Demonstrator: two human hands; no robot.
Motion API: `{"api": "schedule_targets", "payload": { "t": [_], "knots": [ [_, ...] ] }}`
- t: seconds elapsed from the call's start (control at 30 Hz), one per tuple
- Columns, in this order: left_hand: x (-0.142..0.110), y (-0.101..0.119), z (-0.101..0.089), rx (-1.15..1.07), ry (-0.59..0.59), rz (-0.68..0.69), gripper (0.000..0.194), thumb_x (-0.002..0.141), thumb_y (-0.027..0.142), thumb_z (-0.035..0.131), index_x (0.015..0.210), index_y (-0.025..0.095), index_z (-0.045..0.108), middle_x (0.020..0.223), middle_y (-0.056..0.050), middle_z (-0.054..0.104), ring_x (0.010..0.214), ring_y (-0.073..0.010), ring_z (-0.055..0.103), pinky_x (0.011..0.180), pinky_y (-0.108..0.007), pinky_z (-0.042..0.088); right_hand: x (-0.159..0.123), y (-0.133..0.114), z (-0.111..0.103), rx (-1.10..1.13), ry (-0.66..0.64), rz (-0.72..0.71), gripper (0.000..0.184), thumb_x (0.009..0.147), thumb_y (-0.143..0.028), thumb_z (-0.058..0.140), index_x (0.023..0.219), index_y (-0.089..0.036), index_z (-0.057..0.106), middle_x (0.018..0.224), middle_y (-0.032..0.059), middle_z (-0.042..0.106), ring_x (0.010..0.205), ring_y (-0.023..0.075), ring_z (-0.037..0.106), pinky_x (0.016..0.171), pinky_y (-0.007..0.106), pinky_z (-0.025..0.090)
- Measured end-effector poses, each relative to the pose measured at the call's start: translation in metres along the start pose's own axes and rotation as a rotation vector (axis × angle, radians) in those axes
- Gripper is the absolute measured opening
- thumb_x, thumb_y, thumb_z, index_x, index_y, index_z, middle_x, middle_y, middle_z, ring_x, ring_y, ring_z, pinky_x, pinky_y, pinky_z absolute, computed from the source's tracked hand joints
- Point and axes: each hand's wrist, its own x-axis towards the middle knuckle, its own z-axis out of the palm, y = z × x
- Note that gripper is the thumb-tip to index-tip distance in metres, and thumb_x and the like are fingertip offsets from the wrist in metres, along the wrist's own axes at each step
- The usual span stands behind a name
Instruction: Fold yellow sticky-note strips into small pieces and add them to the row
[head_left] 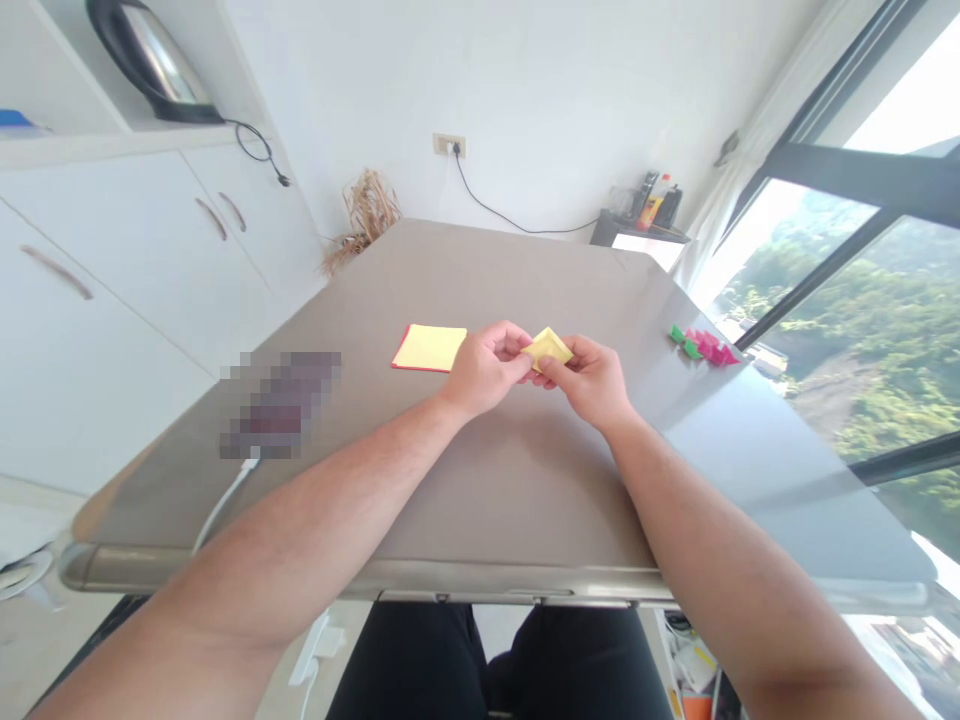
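A small piece of folded yellow paper [550, 345] is pinched between both hands, above the middle of the table. My left hand [487, 365] grips its left corner with thumb and fingers. On the other side, my right hand [592, 378] holds the right corner, its thumb pressed on the lower face. The paper is turned like a diamond, with creases along its upper edges. Just left of my left hand lies a stack of square yellow paper [430, 348] with a red edge, partly covered by that hand.
Several small pink and green folded pieces [705, 345] sit at the table's right side, near the window. A blurred-out device [281, 405] with a white cable [225, 505] lies at the left. The grey table [517, 265] reaches towards the wall.
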Motion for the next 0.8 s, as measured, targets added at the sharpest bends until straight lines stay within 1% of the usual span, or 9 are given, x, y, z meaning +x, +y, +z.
{"api": "schedule_targets", "payload": {
  "t": [0.07, 0.13, 0.27, 0.43, 0.53, 0.67, 0.8],
  "knots": [
    [-0.0002, -0.0003, 0.0021, -0.003, 0.021, 0.002, 0.016, 0.077, 0.025, 0.076, 0.081, 0.018, 0.062, 0.072, 0.0, 0.074, 0.063, -0.0151, 0.071, 0.061, -0.027, 0.058, 0.0004, 0.0002, 0.0045, 0.023, 0.059, 0.014, 0.031, 0.077, -0.046, 0.079, 0.078, -0.02, 0.062, 0.07, 0.0025, 0.073, 0.066, 0.0188, 0.072, 0.063, 0.032, 0.059],
    [-0.0001, -0.0006, 0.0033, 0.011, 0.05, 0.012, 0.017, 0.076, 0.026, 0.077, 0.081, 0.018, 0.063, 0.073, -0.001, 0.074, 0.064, -0.016, 0.072, 0.063, -0.028, 0.06, 0.0012, 0.0005, 0.0081, 0.047, 0.106, 0.029, 0.03, 0.076, -0.044, 0.078, 0.08, -0.021, 0.06, 0.068, 0.0004, 0.072, 0.064, 0.018, 0.071, 0.062, 0.032, 0.059],
    [0.0006, -0.0012, 0.0017, 0.037, 0.081, 0.025, 0.019, 0.074, 0.025, 0.079, 0.083, 0.018, 0.064, 0.073, -0.001, 0.074, 0.063, -0.0164, 0.072, 0.062, -0.029, 0.06, 0.003, 0.0012, 0.0103, 0.096, 0.088, 0.027, 0.026, 0.077, -0.041, 0.076, 0.083, -0.021, 0.061, 0.068, -0.0003, 0.071, 0.063, 0.0167, 0.071, 0.061, 0.03, 0.058],
    [0.0015, -0.003, -0.0008, 0.006, 0.107, 0.015, 0.017, 0.072, 0.019, 0.076, 0.086, 0.018, 0.068, 0.073, -0.001, 0.074, 0.064, -0.0166, 0.072, 0.061, -0.028, 0.059, 0.0029, -0.0003, 0.0089, 0.072, 0.14, -0.01, 0.013, 0.078, -0.03, 0.072, 0.078, -0.019, 0.064, 0.065, -0.0005, 0.069, 0.061, 0.0143, 0.067, 0.061, 0.029, 0.056],
    [0.002, -0.0036, -0.0017, 0.01, 0.132, 0.026, 0.015, 0.072, 0.018, 0.074, 0.086, 0.018, 0.069, 0.071, -0.001, 0.073, 0.062, -0.0161, 0.072, 0.06, -0.027, 0.059, 0.0026, -0.0024, 0.0067, 0.094, 0.111, -0.008, 0.009, 0.079, -0.027, 0.069, 0.083, -0.019, 0.068, 0.069, 0.001, 0.072, 0.067, 0.016, 0.07, 0.063, 0.03, 0.057],
    [0.0037, -0.0026, -0.0041, 0.021, 0.192, 0.025, 0.016, 0.07, 0.019, 0.075, 0.085, 0.018, 0.069, 0.074, -0.001, 0.075, 0.062, -0.0159, 0.072, 0.058, -0.027, 0.058, 0.0036, -0.0026, 0.0025, 0.155, 0.066, -0.022, 0.02, 0.079, -0.022, 0.063, 0.096, -0.019, 0.072, 0.081, 0.0023, 0.076, 0.076, 0.0177, 0.074, 0.064, 0.029, 0.059],
    [0.0045, -0.0019, -0.0062, 0.025, 0.2, 0.008, 0.017, 0.07, 0.021, 0.076, 0.086, 0.018, 0.069, 0.075, -0.001, 0.076, 0.061, -0.0158, 0.072, 0.058, -0.027, 0.058, 0.0041, -0.0029, 0.001, 0.128, 0.075, -0.033, 0.025, 0.08, -0.022, 0.059, 0.101, -0.02, 0.074, 0.085, 0.002, 0.077, 0.08, 0.0173, 0.075, 0.066, 0.029, 0.06]
  ]
}}
